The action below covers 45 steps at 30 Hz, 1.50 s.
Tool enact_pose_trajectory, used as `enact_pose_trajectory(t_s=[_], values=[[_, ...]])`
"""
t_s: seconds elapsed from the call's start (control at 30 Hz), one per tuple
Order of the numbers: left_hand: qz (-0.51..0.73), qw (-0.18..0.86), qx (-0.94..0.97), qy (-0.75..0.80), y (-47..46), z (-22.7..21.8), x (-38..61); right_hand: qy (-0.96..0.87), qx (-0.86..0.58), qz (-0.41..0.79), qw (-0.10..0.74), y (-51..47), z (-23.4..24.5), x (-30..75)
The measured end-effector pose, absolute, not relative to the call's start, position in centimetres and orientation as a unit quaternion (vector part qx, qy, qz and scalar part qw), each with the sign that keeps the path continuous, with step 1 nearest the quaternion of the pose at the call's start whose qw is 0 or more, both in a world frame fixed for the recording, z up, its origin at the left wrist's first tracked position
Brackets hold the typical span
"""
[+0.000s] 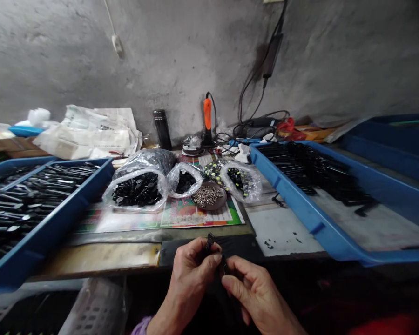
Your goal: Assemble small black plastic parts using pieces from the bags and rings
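L hand (190,274), R hand (256,291) on small black part (209,242); poster (195,216) print unreadable.

At frame centre the dish (208,196) lies between two bags (185,180); the left tray (49,228) and right tray (300,207) flank them.

Dim, diffuse light is cast from above. Glare is seen on the bags (139,184). Tray (295,204) edges are bowed by lens distortion. The left hand (190,274) and right hand (256,293) are rendered sharp; the black part (210,241) between them is lost in shadow.
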<state>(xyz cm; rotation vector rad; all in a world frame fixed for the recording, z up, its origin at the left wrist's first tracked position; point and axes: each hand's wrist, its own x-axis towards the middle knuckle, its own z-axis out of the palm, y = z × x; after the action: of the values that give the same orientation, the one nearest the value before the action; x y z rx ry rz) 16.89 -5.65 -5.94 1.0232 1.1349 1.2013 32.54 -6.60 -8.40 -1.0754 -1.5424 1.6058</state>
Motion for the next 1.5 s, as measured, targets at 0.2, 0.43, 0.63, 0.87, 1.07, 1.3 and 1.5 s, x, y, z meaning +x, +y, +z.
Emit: enact_pose_trajectory(t_s=[0.2,0.43,0.63,0.87,1.07,1.3,1.5], values=[[0.502,0.564,0.437,0.489,-5.7,-6.1,16.8,-0.574,-0.385,0.638,0.340,-6.6,-8.6,32.4],[0.473,0.557,0.463,0.502,-6.6,-5.8,15.9,-0.564,-0.407,0.625,0.353,-6.4,-8.6,32.5],[0.469,0.573,0.448,0.501,-7.6,-6.0,15.2,-0.549,-0.411,0.629,0.367,-6.3,-8.2,32.4],[0.491,0.557,0.458,0.489,-8.0,-6.5,15.7,-0.547,-0.409,0.622,0.383,-6.4,-8.7,32.4],[0.479,0.599,0.444,0.462,-8.4,-7.0,15.9,-0.551,-0.407,0.616,0.389,-6.5,-8.6,32.5],[0.489,0.596,0.430,0.470,-8.3,-7.6,16.4,-0.554,-0.395,0.617,0.397,-6.5,-8.8,32.5],[0.517,0.603,0.388,0.467,-8.2,-8.8,17.1,-0.560,-0.410,0.580,0.427,-6.7,-9.8,32.3]])
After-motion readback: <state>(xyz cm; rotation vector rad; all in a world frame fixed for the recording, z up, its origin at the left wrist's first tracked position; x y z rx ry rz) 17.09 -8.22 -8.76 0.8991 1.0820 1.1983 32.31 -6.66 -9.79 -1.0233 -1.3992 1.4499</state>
